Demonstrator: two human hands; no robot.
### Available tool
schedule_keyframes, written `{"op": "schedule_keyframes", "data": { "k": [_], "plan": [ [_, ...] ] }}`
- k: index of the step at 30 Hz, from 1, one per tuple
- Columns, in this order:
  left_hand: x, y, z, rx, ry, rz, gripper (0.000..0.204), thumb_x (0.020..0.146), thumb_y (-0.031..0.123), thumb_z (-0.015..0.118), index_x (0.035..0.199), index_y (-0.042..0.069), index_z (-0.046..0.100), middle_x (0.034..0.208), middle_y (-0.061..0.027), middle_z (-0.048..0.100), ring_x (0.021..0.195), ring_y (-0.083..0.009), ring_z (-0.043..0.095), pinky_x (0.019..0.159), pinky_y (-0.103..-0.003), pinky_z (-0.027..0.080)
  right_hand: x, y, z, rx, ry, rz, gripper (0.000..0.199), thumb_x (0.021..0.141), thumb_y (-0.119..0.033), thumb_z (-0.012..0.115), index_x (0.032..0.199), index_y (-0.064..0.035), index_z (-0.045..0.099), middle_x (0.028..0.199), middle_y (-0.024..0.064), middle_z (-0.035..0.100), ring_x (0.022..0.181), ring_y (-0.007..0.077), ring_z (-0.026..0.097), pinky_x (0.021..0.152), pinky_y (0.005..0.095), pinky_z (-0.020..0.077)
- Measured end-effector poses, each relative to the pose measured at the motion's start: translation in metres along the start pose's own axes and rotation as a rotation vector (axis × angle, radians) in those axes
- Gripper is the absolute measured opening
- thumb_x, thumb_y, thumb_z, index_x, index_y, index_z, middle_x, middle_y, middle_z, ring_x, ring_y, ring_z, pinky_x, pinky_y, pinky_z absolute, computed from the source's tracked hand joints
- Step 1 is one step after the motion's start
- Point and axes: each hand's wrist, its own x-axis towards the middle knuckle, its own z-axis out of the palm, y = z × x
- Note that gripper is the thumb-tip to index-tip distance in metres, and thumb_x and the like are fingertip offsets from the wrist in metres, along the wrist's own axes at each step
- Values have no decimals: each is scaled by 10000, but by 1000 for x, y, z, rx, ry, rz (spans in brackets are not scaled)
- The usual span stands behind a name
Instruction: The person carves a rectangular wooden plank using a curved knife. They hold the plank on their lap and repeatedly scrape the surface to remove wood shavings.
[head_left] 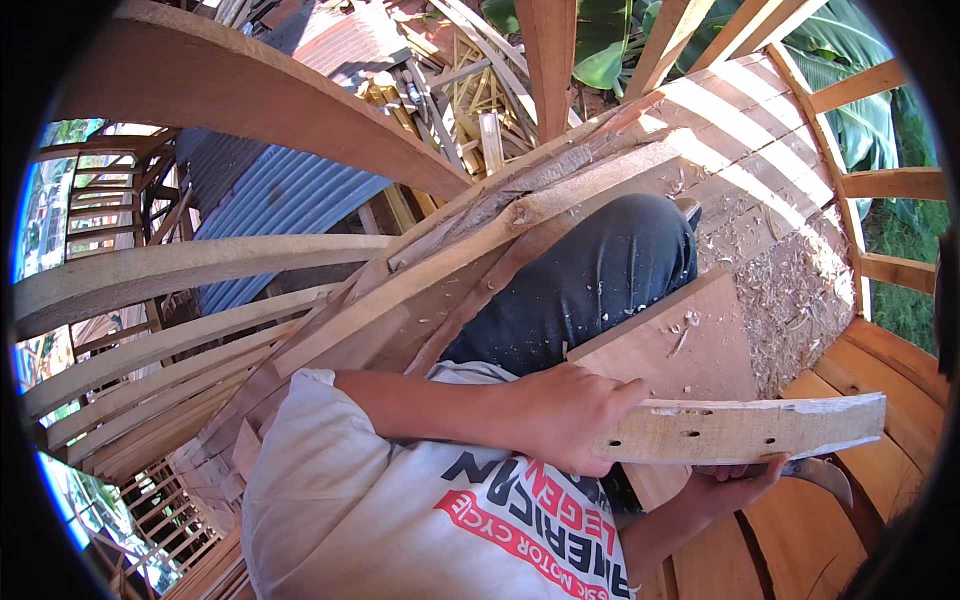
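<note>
where shavings (790, 290) lie, curved wooden planking (760, 130)

A pale, short wooden plank (745, 430) with small holes lies level, held.

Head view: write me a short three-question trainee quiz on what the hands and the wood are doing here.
1. True or false: the left hand grips the pale wooden strip from above.
2. Where is the right hand? A) under the strip B) on the knee C) out of view
3. What litters the planked floor beyond the dark trouser knee?

Key: 1 true. 2 A; the strip hides its grip, and a grey curved thing, too hidden to identify, shows beside it. 3 wood shavings.
</note>
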Motion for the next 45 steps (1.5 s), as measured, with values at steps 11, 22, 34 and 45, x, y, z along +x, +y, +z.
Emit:
{"op": "schedule_keyframes", "data": {
  "k": [11, 22, 34, 45],
  "plan": [
    [59, 19, -29, 231, 156, 122, 606, 658, 285, 799, 1075, 4, 462, 832, -201, 621, 778, -381, 646, 638, -422, 525, 12, -23, -36, -47, -398, -276, 399, 977, -375, 484, 1158, -21, 520, 506, -33, 301, 366, 56, 278, 314, 216, 250],
    [91, 55, 17, -371, -80, -51, 670, 696, 202, 810, 1230, 2, 458, 1086, -95, 553, 1024, -143, 536, 882, -279, 423, 10, -26, -51, -389, -489, -368, 506, 917, -451, 592, 999, 48, 612, 528, -47, 418, 457, 28, 373, 432, 200, 262],
    [106, 58, 58, -894, -381, -187, 705, 717, 221, 725, 1298, 47, 365, 878, -24, 487, 757, -86, 536, 683, -232, 468, 10, -17, -46, -8, -463, -124, 671, 920, -393, 612, 1355, 45, 348, 530, -44, 397, 409, 23, 349, 372, 189, 264],
    [102, 43, 70, -1111, -726, -311, 793, 719, 361, 730, 1308, 2, 340, 1011, -120, 507, 844, -196, 618, 719, -307, 525, 25, -20, -59, 213, -323, 24, 229, 931, -264, 606, 1004, -79, 491, 520, -56, 335, 360, 46, 344, 312, 207, 346]
  ]
}}
